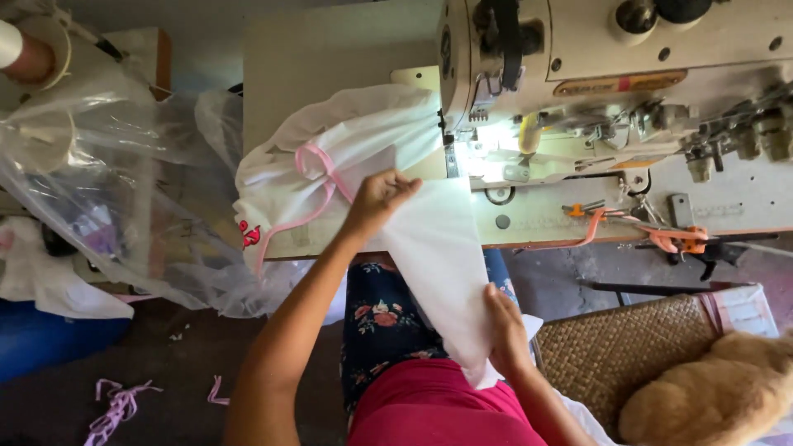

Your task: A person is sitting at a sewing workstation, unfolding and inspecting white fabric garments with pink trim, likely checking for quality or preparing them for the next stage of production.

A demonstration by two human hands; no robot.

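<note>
the left hand (pixel 376 198), near the middle of the frame, is closed in a pinch on the upper edge of a white fabric piece (pixel 438 256) — the cloth runs from the lit needle area of the sewing machine (pixel 578 91) down toward the lap. the right hand (pixel 505 330), lower centre, grips the fabric's lower end with fingers curled around it. a bunched white garment with pink ribbon (pixel 318 177) lies on the table (pixel 330 49) at the left, just beside the left hand. a woven basket (pixel 619 347) sits at lower right.

Woven mat (pixel 615 351); plastic sheet (pixel 107 190); pink scraps (pixel 116 406) on floor
</note>
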